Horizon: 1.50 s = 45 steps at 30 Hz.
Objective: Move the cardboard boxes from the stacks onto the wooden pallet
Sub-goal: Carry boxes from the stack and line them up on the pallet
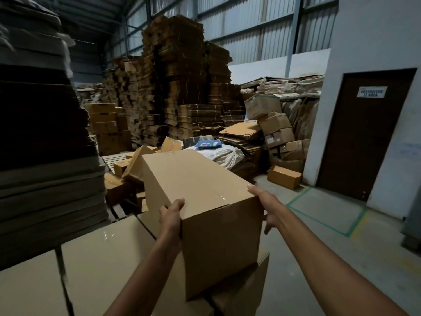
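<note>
— Start at the left. What's that dark wall?

— A flat cardboard stack [45, 133], taller than the person. Just past its right edge, low on the floor, pale slats show. I take that for the wooden pallet [111, 161], though it's dim there and loose cartons [127, 172] hide most of it.

— And nearer us?

— Sealed boxes [102, 258] in a low stack, right under the arms. The left hand [170, 215] grips the near left corner of the carried box [200, 190], with the thumb over the top edge and the fingers out of sight down the side.

— Which way does the box run?

— Its long axis runs away from the person, angled a little left, so the far end points roughly toward those slats.

— And the other side?

— The right hand [264, 206] holds the near right corner, thumb on top, fingers curled round the side. Both hands are full.

— So the move?

— Forward and left, I'd say, skirting the tall stack. The left hand is nearer the pallet, so the right would swing the wider arc. The door [364, 137] is well off to the right and plays no part.
</note>
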### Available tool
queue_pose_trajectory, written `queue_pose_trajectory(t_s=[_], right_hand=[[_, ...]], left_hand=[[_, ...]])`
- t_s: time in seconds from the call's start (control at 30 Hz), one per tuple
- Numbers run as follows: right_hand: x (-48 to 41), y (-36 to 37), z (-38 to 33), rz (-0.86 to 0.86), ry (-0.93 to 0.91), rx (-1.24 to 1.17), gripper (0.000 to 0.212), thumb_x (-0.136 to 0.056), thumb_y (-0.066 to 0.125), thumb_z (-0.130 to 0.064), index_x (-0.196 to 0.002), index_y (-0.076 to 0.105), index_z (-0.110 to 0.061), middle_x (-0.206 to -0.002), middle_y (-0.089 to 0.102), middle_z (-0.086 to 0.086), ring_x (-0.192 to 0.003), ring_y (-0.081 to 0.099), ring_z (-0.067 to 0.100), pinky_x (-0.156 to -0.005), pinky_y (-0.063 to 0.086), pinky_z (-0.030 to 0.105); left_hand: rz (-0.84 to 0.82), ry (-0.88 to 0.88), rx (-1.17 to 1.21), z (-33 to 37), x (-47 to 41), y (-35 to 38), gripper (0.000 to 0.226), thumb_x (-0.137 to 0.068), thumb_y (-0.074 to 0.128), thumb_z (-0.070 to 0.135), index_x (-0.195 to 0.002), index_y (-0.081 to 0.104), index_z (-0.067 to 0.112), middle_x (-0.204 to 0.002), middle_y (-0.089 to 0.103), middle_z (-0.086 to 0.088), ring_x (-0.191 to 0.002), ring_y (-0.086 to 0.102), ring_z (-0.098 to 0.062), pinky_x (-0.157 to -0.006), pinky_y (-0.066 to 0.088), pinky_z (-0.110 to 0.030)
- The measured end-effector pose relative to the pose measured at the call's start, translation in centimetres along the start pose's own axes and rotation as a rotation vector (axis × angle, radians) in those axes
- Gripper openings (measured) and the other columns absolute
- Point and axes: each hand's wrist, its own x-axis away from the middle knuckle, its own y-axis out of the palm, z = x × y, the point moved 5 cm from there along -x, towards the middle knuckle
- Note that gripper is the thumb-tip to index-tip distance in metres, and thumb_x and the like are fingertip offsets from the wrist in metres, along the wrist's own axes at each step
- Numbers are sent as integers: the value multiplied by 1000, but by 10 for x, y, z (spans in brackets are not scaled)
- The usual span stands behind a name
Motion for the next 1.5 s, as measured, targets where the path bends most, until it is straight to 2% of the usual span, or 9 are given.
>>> queue_pose_trajectory(t_s=[0.17,0.3,0.5,0.67,0.9,1.1,1.23,1.33,1.5], right_hand=[[39,31,22,64,-42,-107,68,-91,67,-50,-146,43,-17,-146,48,14,-137,41,43,-109,27,76],[87,48,44,184,-81,-162,61,-92,66,-49,-140,47,-15,-126,53,8,-131,46,38,-108,32,73],[189,64,68,370,-265,-243,21,-95,65,-42,-105,54,-27,-94,55,-11,-89,53,14,-86,42,48],[282,70,94,509,-358,-323,10,-96,65,-39,-89,59,-35,-96,60,-10,-86,55,7,-71,46,37],[416,73,159,649,-371,-372,8,-94,67,-38,-89,61,-35,-97,63,-12,-90,57,7,-84,49,44],[549,94,240,725,-305,-439,16,-96,66,-37,-84,55,-36,-88,58,-14,-79,53,6,-71,48,38],[630,109,288,800,-226,-472,19,-96,65,-39,-85,49,-38,-89,46,-21,-84,48,11,-96,46,56],[688,126,322,844,-206,-484,17,-96,65,-38,-88,50,-37,-88,49,-19,-78,47,3,-88,48,49],[772,160,400,979,-104,-515,24,-88,70,-50,-101,61,-32,-112,68,0,-107,63,24,-99,50,55]], left_hand=[[-112,30,1,25,17,-43,38,-99,56,33,-130,50,11,-112,60,-14,-92,61,-26,-59,49,-35],[-219,25,-25,32,30,-79,40,-97,58,36,-128,53,11,-122,63,-16,-110,63,-32,-75,54,-41],[-437,109,-72,41,70,-115,38,-100,54,34,-132,51,14,-124,62,-13,-112,61,-30,-84,53,-41],[-649,143,-70,53,123,-136,36,-100,51,31,-135,50,20,-129,61,-12,-120,59,-33,-103,47,-54],[-773,166,-138,42,238,-192,32,-104,43,39,-135,48,35,-125,62,-3,-114,60,-26,-87,52,-41],[-855,143,-184,21,343,-267,32,-102,46,33,-132,55,36,-125,67,-3,-116,63,-28,-102,49,-52],[-928,175,-268,14,412,-310,27,-100,48,30,-121,57,44,-111,72,12,-108,65,-18,-88,52,-41],[-987,145,-312,1,452,-345,33,-96,54,36,-128,54,43,-119,67,8,-109,63,-19,-82,50,-37],[-1057,33,-340,-43,507,-411,49,-96,55,36,-144,45,33,-129,60,2,-113,60,-19,-86,48,-35]])
